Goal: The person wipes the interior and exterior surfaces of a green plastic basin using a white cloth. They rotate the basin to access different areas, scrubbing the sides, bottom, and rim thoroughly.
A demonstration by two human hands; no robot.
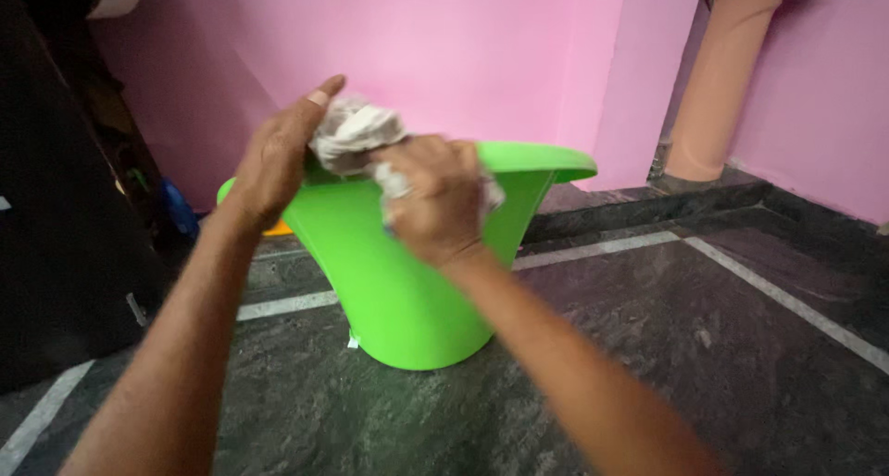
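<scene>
Both hands, left (278, 156) and right (431, 198), grip closed on bunched white cloth (352, 133), long axis left-right, above green tub (398, 291).

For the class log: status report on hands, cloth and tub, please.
Left hand and right hand both gripping white cloth. Cloth bunched above green tub. Tub on dark floor. Nothing in the way.

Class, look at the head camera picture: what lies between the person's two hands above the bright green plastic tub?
In the head view, a crumpled white cloth lies between left hand and right hand, both gripping it.
</scene>
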